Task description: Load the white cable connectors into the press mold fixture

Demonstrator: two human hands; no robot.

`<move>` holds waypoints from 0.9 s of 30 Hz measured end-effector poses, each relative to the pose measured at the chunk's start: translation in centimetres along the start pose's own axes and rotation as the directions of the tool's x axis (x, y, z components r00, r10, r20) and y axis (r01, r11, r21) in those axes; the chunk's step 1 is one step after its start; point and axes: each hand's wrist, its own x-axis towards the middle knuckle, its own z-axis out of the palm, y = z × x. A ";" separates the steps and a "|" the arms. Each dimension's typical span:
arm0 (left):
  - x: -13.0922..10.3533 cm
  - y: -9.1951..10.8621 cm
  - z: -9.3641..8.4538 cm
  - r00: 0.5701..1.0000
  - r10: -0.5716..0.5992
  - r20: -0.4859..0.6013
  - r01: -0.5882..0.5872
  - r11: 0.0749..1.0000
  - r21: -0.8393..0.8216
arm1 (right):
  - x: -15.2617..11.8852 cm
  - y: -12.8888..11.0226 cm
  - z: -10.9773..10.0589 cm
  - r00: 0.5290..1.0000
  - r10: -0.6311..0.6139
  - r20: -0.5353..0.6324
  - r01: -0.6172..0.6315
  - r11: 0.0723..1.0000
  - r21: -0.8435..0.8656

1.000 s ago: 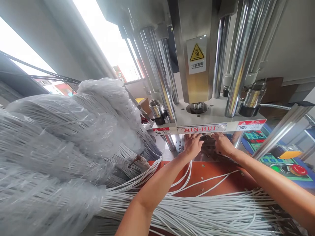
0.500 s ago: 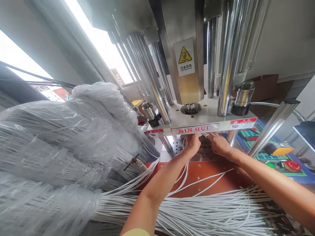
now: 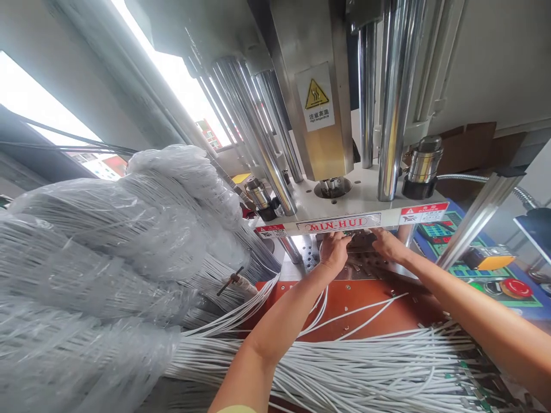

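The head view looks forward and down at a tall moulding press whose white steel platen [image 3: 353, 206] carries a red-lettered nameplate along its front edge. Both hands reach under that edge. The left hand [image 3: 332, 252] lies knuckles up on the perforated grey metal mould plate [image 3: 365, 261], fingers curled down onto it. The right hand [image 3: 390, 245] rests just beside it on the same plate, its fingertips tucked beneath the platen. Whether either hand grips anything cannot be told, because the fingertips are hidden in shadow. A few loose white insulated wires [image 3: 365, 312] run from under the left wrist across the reddish-brown board [image 3: 357, 298] that fronts the mould plate, and they lead back toward the hands.

Nearer the camera, a thick flat sheaf of white wires [image 3: 344, 373] lies across the tabletop under both forearms. To the left, clear crinkled plastic bags [image 3: 129, 229] hold large bundles of the same white wire; the bags are open toward the press, and wire ends spill out of their mouths onto the tabletop.

Polished chrome guide columns [image 3: 390, 97] rise from the platen, around a brass-coloured block bearing a yellow triangular hot-surface warning label [image 3: 317, 100]. To the right sits a blue and green control panel [image 3: 495, 275] with a round red push button [image 3: 514, 288].
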 end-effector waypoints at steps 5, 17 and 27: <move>-0.9 -0.8 -0.3 0.997 -0.023 -0.069 0.018 0.997 -0.079 | -1.1 -0.9 1.0 0.996 -0.072 -0.055 0.070 0.997 -0.038; -2.9 -2.2 -2.0 1.000 -0.015 0.020 0.015 1.000 -0.005 | 0.2 -3.2 -0.6 0.996 -0.004 0.086 0.026 0.965 -0.260; -4.7 -0.1 -7.3 0.999 -0.020 0.049 0.020 1.000 -0.005 | -0.1 -2.4 -0.5 0.999 0.002 0.054 0.009 0.981 -0.193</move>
